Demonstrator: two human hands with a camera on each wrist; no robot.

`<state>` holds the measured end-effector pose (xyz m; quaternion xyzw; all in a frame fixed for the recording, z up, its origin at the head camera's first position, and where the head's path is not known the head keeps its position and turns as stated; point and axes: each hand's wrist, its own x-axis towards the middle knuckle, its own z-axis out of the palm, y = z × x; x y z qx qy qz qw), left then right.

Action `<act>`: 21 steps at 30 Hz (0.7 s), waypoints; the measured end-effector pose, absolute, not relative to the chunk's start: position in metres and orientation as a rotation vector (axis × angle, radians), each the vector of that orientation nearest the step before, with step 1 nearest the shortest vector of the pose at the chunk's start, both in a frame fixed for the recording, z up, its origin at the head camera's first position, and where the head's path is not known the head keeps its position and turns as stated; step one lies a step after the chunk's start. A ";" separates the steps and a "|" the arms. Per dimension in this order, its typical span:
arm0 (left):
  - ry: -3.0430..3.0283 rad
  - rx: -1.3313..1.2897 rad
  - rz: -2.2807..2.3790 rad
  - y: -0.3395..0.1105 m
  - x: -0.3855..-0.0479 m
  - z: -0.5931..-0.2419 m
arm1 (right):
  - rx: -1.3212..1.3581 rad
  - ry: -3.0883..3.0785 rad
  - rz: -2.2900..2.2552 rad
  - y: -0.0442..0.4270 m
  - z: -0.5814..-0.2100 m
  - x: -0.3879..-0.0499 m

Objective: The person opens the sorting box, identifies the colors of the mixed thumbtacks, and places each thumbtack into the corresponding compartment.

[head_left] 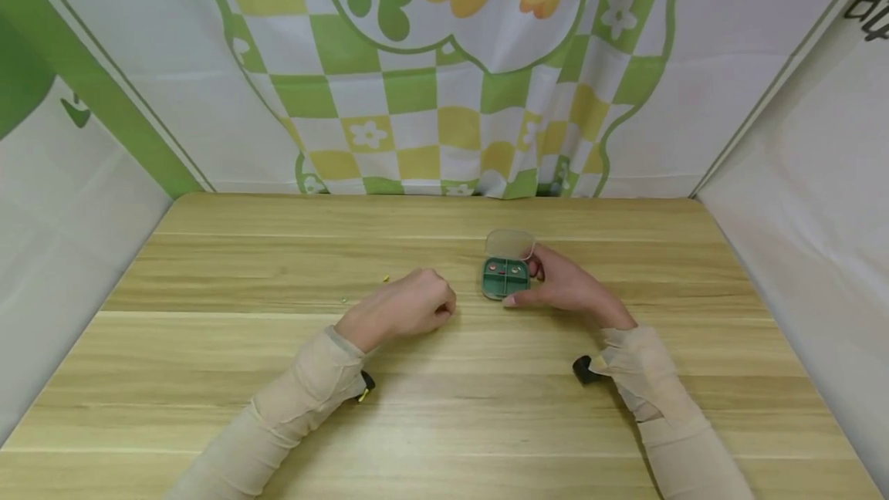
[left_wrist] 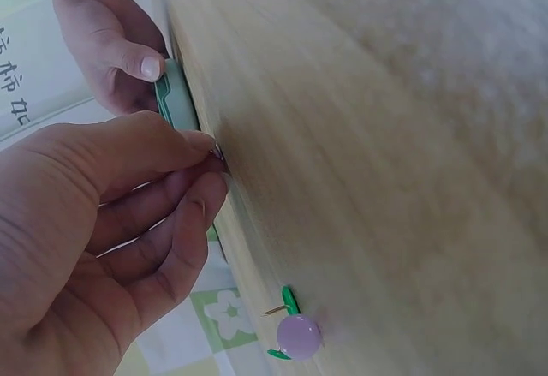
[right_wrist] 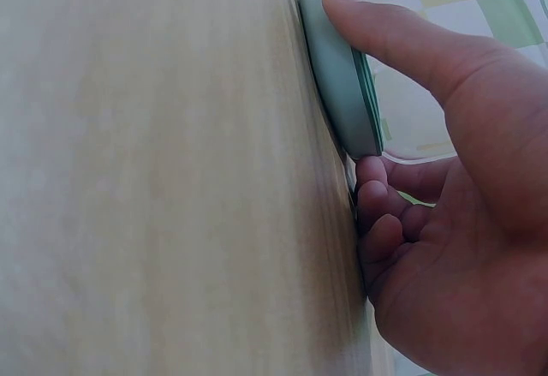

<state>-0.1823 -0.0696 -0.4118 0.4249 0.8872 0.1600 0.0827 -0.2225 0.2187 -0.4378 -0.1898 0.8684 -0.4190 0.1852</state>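
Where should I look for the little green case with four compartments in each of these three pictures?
Head: the green case is just right of centre, between the thumb and fingers of the right hand.
Left wrist: the green case is at upper left, seen side-on beyond the left hand.
Right wrist: the green case is near the top, right of centre, side-on.
Shared landmark: the right hand, touching it in all three.

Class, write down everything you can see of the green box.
The green box looks plastic, with rounded corners and crossed dividers forming four compartments. Its clear lid stands open at the far side. Tiny items, too small to identify, lie in the far compartments. It sits upright on the table, the right hand gripping its near edge and right side.
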 end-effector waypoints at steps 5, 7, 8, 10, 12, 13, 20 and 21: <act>2.651 1.277 0.475 -0.069 -0.182 -0.411 | -0.535 2.456 -1.178 0.218 -0.438 -0.222; 2.652 1.282 0.472 -0.069 -0.182 -0.411 | -0.530 2.461 -1.172 0.218 -0.437 -0.222; 2.653 1.284 0.472 -0.069 -0.183 -0.411 | -0.528 2.461 -1.172 0.218 -0.437 -0.222; 2.651 1.281 0.475 -0.068 -0.184 -0.411 | -0.528 2.463 -1.171 0.218 -0.437 -0.222; 2.647 1.273 0.483 -0.067 -0.185 -0.410 | -0.529 2.461 -1.175 0.217 -0.437 -0.222; 2.644 1.269 0.482 -0.067 -0.186 -0.410 | -0.529 2.461 -1.176 0.217 -0.437 -0.222; 2.667 1.304 0.409 -0.063 -0.195 -0.398 | -0.522 2.458 -1.183 0.218 -0.438 -0.222; 2.673 1.306 0.401 -0.063 -0.196 -0.395 | -0.521 2.456 -1.187 0.218 -0.438 -0.222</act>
